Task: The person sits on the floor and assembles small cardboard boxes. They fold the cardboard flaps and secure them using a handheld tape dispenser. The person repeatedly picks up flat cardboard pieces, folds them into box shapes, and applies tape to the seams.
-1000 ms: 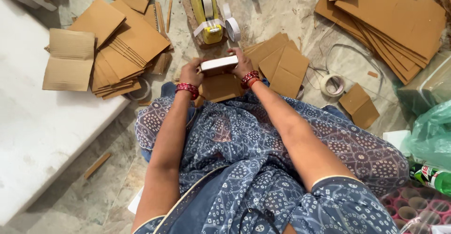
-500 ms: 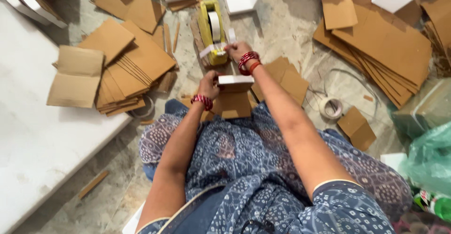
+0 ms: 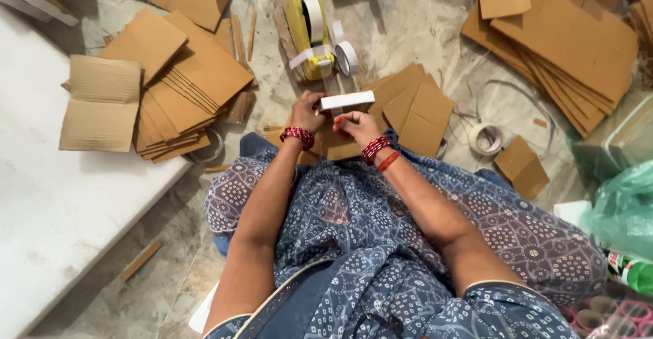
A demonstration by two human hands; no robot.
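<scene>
Right hand [image 3: 355,125] now back beside flat white, perhaps cardboard, box [image 3: 347,100].

— Seen from above: left hand [image 3: 307,111] and right hand [image 3: 355,125] both gripping a small white box [image 3: 347,100], held level just above the lap.

— Ahead of it?

— Yellow tape dispenser [image 3: 307,26] on the floor, tape strip [image 3: 331,84] running down to the box. Loose tape roll [image 3: 486,138] off right. Cardboard stacks [image 3: 178,94] left, more cardboard sheets [image 3: 568,43] upper right.
</scene>
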